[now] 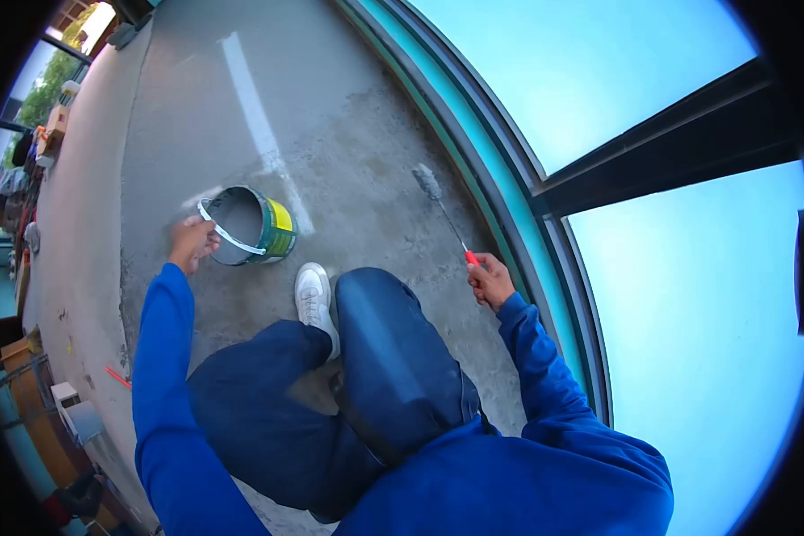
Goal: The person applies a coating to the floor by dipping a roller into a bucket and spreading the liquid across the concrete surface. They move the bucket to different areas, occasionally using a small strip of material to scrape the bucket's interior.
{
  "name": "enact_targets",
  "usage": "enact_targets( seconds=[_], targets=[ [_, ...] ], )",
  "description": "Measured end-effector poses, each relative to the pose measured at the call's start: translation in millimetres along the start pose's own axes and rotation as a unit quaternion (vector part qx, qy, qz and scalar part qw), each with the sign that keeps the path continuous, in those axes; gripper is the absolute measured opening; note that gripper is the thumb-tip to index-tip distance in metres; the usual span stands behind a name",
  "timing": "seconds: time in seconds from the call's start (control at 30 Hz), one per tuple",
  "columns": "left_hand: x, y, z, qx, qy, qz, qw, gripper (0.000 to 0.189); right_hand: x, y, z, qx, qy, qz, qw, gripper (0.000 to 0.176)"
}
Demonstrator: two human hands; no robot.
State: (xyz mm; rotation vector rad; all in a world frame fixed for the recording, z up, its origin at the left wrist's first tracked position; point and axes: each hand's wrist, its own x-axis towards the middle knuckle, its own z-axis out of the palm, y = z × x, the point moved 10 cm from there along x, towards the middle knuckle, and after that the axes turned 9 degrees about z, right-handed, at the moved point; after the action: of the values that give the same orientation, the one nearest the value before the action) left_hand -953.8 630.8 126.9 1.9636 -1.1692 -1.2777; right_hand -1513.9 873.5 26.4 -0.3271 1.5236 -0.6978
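Note:
My left hand (193,243) is closed around the white handle of a green and yellow paint bucket (280,230). Grey paint or a similar wet mix shows inside the bucket, which is at the left ahead of my white shoe (313,297). On the right, my right hand (491,281) grips the red handle of a small paint roller (428,181). Its thin metal rod points forward, and the grey, coated roller head overlaps the concrete floor near the window base.
Large bright windows (670,259) in a teal and dark frame (473,134) run along my right. The concrete floor (179,98) bears a pale strip of light. Boxes and assorted clutter (54,129) line the far left, with a red stick (118,377) nearer me.

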Motion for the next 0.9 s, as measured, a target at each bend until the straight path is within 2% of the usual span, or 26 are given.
enact_targets(
  seconds=[0.13,0.33,0.43,0.5,0.53,0.63,0.83,0.9],
  targets=[
    [-1.5,7.1,8.8,-0.045,-0.009,0.015,0.999,0.022,-10.8,29.7,-21.7,0.055,-0.062,0.048,0.995,0.033],
    [1.7,18.5,17.6,-0.038,-0.042,0.028,0.998,0.020,-6.3,42.3,-34.0,-0.002,-0.030,0.053,0.998,0.044],
    [3.2,20.3,15.7,-0.042,-0.041,0.022,0.998,0.023,-8.6,32.1,-37.1,-0.065,-0.004,0.044,0.997,0.040],
    [6.2,19.9,15.6,-0.048,-0.040,0.018,0.998,0.025,-10.5,13.2,-47.7,-0.253,0.088,-0.062,0.961,0.038],
    [7.2,19.9,16.5,-0.049,-0.042,0.019,0.998,0.026,-14.3,2.7,-48.6,-0.344,0.131,-0.114,0.923,0.037],
    [7.5,23.0,20.8,-0.049,-0.049,0.025,0.997,0.031,-34.1,-28.6,-36.3,-0.490,0.267,-0.196,0.807,0.033],
    [6.4,24.6,22.0,-0.050,-0.053,0.049,0.996,0.042,23.5,-73.0,4.6,-0.449,0.258,-0.300,0.801,0.026],
    [5.4,27.4,21.9,-0.054,-0.057,0.051,0.996,0.045,55.0,-95.0,16.9,-0.461,0.264,-0.301,0.792,0.026]
  ],
)
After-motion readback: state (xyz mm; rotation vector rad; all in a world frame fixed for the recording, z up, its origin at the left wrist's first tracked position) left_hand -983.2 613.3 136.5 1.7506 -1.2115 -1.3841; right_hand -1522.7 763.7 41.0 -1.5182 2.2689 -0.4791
